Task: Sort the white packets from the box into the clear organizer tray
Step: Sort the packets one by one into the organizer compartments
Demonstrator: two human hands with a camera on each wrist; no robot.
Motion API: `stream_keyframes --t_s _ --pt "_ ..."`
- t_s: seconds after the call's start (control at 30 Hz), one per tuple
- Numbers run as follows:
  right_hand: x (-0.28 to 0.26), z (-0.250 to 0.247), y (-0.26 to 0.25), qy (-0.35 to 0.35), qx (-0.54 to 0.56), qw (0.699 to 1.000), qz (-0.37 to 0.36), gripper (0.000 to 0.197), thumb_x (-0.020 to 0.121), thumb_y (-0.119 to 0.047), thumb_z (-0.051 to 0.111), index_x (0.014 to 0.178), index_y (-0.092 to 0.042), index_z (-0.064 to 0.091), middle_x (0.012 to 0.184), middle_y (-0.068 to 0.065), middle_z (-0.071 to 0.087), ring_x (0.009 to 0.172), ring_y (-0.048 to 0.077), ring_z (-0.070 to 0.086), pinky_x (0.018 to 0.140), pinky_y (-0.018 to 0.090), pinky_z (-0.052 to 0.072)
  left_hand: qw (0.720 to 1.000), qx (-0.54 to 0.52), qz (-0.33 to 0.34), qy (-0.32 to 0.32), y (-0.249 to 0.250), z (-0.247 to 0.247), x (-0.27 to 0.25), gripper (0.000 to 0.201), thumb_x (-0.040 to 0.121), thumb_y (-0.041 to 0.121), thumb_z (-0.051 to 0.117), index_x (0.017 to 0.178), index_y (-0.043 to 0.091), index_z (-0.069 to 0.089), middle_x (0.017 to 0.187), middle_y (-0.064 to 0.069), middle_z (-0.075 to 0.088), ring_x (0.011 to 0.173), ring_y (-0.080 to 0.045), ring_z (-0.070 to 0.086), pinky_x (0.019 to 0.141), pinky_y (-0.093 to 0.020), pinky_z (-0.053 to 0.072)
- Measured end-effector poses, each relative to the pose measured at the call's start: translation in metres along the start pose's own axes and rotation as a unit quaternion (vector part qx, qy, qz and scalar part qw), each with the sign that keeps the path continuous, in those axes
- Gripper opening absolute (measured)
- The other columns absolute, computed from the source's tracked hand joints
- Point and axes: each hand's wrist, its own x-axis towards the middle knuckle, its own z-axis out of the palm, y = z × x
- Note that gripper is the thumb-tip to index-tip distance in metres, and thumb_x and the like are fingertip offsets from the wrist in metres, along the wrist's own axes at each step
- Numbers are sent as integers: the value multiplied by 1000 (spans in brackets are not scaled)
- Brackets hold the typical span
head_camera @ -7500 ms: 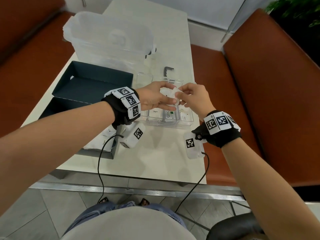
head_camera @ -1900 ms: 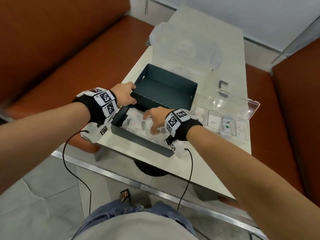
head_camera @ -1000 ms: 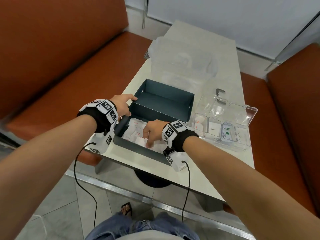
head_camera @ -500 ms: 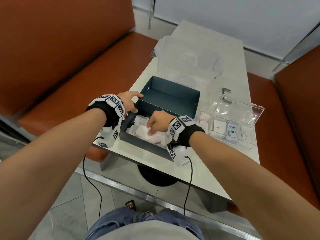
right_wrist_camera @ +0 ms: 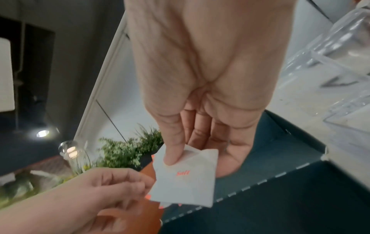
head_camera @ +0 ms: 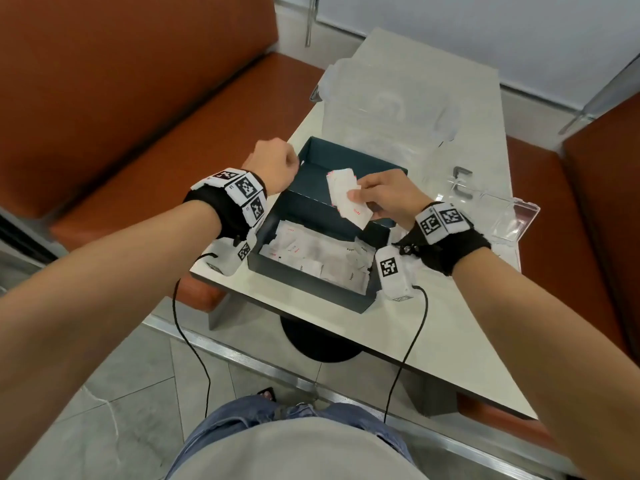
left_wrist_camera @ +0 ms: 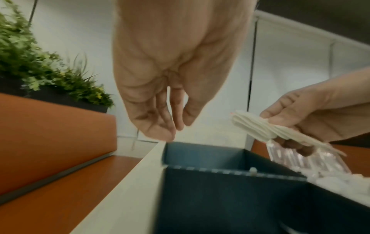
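While hands (head_camera: 384,195) high, tray (head_camera: 512,220) half-hidden.

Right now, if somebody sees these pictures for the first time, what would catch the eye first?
The right hand pinches a fanned bunch of white packets above the dark box, where more packets lie loose. The left hand hovers empty over the box's far left corner. The clear organizer tray stands to the right.

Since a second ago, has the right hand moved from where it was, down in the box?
Yes. The right hand has come up out of the dark box, holding a bunch of white packets above it.
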Motion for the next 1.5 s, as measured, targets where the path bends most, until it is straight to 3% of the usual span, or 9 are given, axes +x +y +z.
stream_keyframes --t_s 0.07,0.17,0.37,0.57,0.77,0.87,0.97,1.13,1.5 --pt "-7 -7 -3 -1 42 999 0 11 91 -12 64 100 -7 67 112 9 68 101 23 67 75 29 58 995 -92 21 40 18 -3 2 23 97 22 54 111 9 67 103 -5 67 92 -21 64 80 -29 53" --pt "-18 -22 -9 -3 113 994 -15 20 91 -11 63 107 1 65 104 13 71 92 23 69 73 30 57 963 -268 10 -19 52 -1 0 28 97 35 54 111 13 63 104 -2 68 92 -15 67 76 -28 59" --pt "-37 -50 -12 14 194 980 -47 18 92 -12 62 104 2 65 91 13 72 78 21 70 68 32 59 822 -512 -57 -243 105 25 -11 49 92 58 49 115 16 58 109 -14 69 101 -31 68 80 -46 58" --pt "-46 -79 7 89 193 977 -30 13 93 -8 59 95 2 68 91 10 67 71 19 62 57 26 51 711 -608 -62 -349 144 50 -18 25 96 14 47 117 8 58 124 -23 56 108 -40 62 90 -51 54" --pt "-52 -115 36 160 126 979 -5 23 90 -18 66 84 4 68 74 0 66 50 11 53 46 24 44 733 -586 -60 -339 184 79 -22 40 93 -14 39 131 -6 50 133 -22 53 115 -38 60 86 -44 56" --pt "-56 -132 51 180 100 978 17 29 91 -20 65 93 9 67 65 6 59 50 15 48 50 25 43 743 -580 -82 -322 198 93 -21 37 95 -13 40 130 -8 48 115 -23 60 109 -36 62 80 -40 57" --pt "-60 -144 63 193 88 977 22 10 90 -14 65 93 -5 67 77 4 59 56 11 48 52 24 43 755 -576 -101 -296 205 105 -18 32 95 -10 44 127 -7 49 113 -24 61 105 -38 64 77 -40 58" --pt "-67 -154 80 174 70 982 7 35 84 -15 72 118 -16 61 89 6 62 65 12 52 55 24 45 782 -546 -85 -287 203 120 -12 28 88 -1 65 116 -1 59 102 -18 69 87 -31 72 69 -31 61" --pt "-58 -146 92 159 186 969 23 12 85 3 66 95 -3 66 68 5 60 55 12 53 54 22 49 782 -550 -94 -279 179 123 -3 20 87 1 66 107 2 62 101 -13 72 84 -24 73 64 -26 59"
